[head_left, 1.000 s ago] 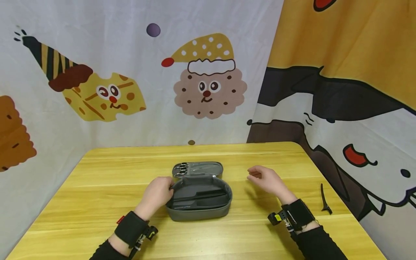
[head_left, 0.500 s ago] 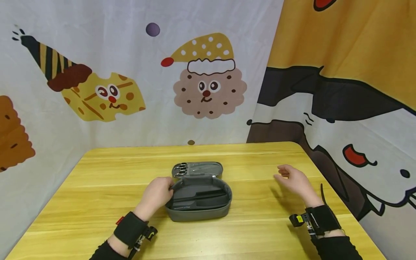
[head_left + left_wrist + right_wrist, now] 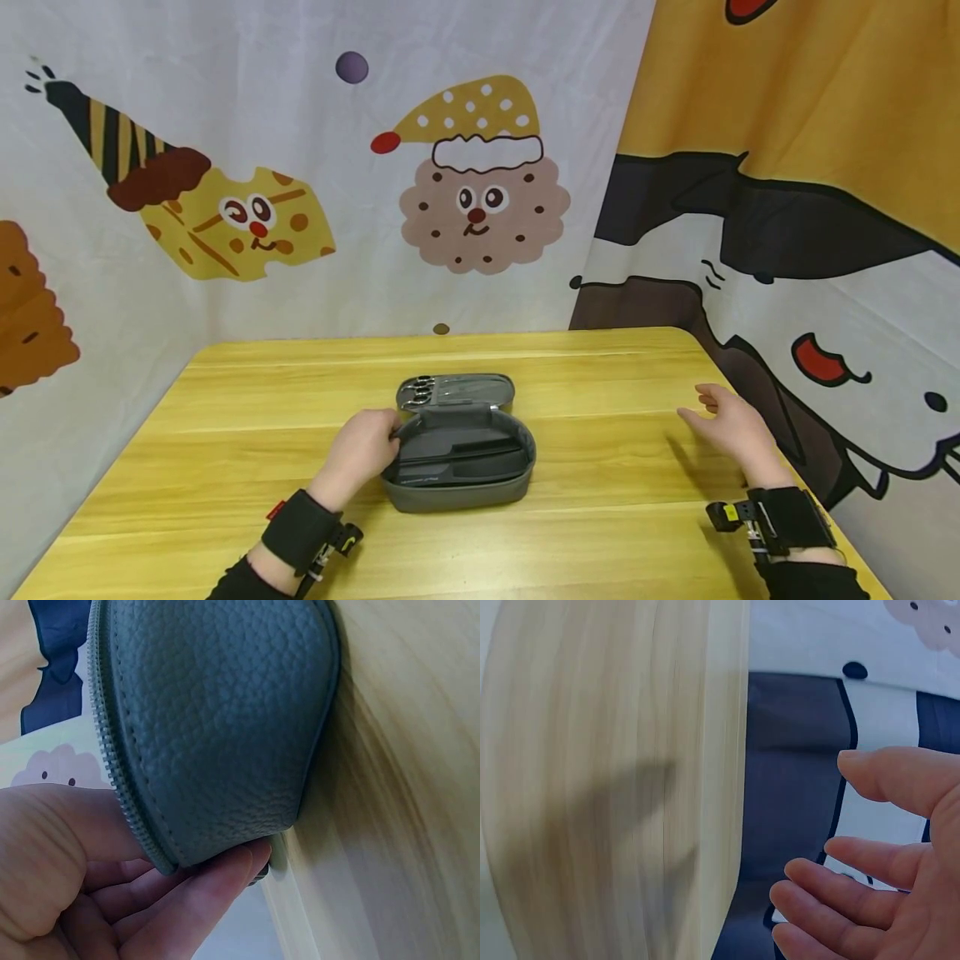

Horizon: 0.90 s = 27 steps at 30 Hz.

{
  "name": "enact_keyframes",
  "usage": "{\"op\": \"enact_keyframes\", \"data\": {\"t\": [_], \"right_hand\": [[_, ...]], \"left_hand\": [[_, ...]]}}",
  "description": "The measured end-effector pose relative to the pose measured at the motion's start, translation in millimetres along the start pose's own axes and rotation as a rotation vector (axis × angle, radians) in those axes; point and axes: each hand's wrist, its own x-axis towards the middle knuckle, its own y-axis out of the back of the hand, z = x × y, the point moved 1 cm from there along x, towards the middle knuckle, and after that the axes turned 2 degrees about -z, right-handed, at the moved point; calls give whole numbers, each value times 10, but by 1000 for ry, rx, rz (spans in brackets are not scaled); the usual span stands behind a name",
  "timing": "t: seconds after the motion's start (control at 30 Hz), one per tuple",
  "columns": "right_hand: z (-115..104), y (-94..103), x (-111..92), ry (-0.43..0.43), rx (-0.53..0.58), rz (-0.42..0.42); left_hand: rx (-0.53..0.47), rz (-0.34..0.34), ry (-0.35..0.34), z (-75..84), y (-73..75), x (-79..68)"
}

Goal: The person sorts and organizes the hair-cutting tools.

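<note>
A grey zippered case (image 3: 461,498) lies unzipped on the table, its lid (image 3: 491,388) folded back away from me. Scissors with silver handles (image 3: 422,390) sit in the lid's left part. Inside the case's body is a black comb (image 3: 483,448), with another dark flat item in front of it. My left hand (image 3: 363,442) grips the left end of the case; in the left wrist view the thumb goes over the toothed zipper (image 3: 112,757) and the fingers press the outer wall. Far to the right, my right hand (image 3: 731,425) hovers near the table edge, fingers loosely spread, holding nothing.
The pale wooden table (image 3: 600,533) ends close to my right hand. A curtain printed with cartoon figures (image 3: 360,208) hangs behind the table and along its sides. Black bands with small cameras (image 3: 791,521) are strapped round both wrists.
My right hand has moved rightward, from beside the case to the table's right edge. The black hair clip seen there earlier is now hidden behind that arm. My left hand stays on the case.
</note>
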Motion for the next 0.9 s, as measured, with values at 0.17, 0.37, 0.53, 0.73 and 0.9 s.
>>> {"op": "enact_keyframes", "data": {"t": [0.17,0.37,0.53,0.73,0.9], "right_hand": [[117,86,-34,-26,-41,20],[292,132,-69,-109,-79,24],[406,168,-110,-146,-108,21],[485,205,-128,-203,-144,-49],[546,196,-109,-256,-159,-116]], "left_hand": [[-4,-1,-1,0,2,3],[-24,-5,1,6,5,4],[-14,-6,4,15,10,3],[4,-1,0,11,0,1],[4,0,0,5,-9,7]]}}
